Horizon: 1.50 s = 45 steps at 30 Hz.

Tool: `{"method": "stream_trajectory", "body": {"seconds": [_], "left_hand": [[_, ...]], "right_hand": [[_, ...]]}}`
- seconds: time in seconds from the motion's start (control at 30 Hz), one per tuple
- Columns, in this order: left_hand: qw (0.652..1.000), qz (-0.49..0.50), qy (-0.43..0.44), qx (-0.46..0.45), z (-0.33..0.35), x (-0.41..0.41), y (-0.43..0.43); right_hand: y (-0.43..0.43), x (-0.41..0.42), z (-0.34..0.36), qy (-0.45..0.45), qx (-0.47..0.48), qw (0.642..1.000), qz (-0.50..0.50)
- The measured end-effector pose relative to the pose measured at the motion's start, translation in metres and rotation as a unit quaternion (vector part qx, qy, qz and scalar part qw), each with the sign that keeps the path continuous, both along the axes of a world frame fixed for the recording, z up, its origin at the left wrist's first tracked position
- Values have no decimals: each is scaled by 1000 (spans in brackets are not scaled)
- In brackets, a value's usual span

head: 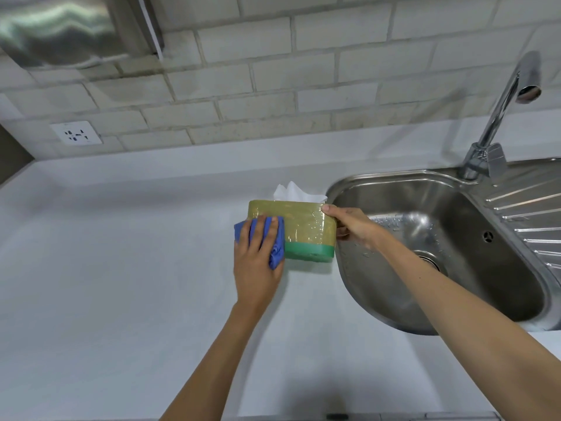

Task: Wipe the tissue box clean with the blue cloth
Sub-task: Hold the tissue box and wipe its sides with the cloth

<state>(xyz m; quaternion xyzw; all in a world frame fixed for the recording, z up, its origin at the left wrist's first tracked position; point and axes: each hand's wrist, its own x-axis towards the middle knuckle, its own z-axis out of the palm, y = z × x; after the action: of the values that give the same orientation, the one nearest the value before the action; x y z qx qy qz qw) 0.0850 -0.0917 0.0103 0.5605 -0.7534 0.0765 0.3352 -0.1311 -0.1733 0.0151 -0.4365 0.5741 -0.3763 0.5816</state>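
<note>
The tissue box (299,227) is sitting on the white desk (121,268) right beside the sink (440,238), tissue poking out. Left hand (258,256) presses the blue cloth (274,238) flat against its front-left corner, right hand (353,224) clamps the other end.

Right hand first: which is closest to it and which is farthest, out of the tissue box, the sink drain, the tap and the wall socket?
From the right hand:
1. Tissue box, held at its right end.
2. Sink drain, in the basin to the right.
3. Tap, behind the sink.
4. Wall socket, far left on the tiles.
</note>
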Motion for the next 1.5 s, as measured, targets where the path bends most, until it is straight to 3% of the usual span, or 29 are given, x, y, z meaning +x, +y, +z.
{"method": "stream_trajectory", "body": {"seconds": [0.13,0.23,0.4,0.5,0.6,0.77,0.83,1.0,1.07,1.13,1.2,1.4,1.5], "left_hand": [[994,-65,-86,-8,2,-50,9],[985,-115,-126,-38,-5,-43,8],[1000,3,-6,-16,1,-28,2],[998,-49,-36,-20,2,-62,8],[993,-91,-64,-39,-5,-44,4],[985,92,145,32,6,-11,-13],[987,93,119,48,14,-31,-17],[999,-49,-20,-9,4,-53,2],[1000,16,14,-11,2,-34,-3],[990,93,110,13,6,-25,-11],[979,117,160,44,14,-38,-15],[998,-43,31,-17,-2,-74,7],[994,59,93,0,-5,-43,-5]], "right_hand": [[0,2,1,2,3,1000,0],[0,0,2,1,2,1000,8],[2,2,3,13,-6,1000,4],[2,3,4,10,-10,1000,8],[3,-2,4,12,-12,1000,19],[7,-3,5,39,-17,999,21],[10,-1,7,46,-25,998,26],[16,-4,10,19,-50,997,54],[17,-5,10,18,-49,997,61],[18,-4,9,26,-53,996,59],[17,-2,7,34,-60,996,55],[17,-7,2,22,-66,996,62],[19,-6,5,22,-72,996,48]]}}
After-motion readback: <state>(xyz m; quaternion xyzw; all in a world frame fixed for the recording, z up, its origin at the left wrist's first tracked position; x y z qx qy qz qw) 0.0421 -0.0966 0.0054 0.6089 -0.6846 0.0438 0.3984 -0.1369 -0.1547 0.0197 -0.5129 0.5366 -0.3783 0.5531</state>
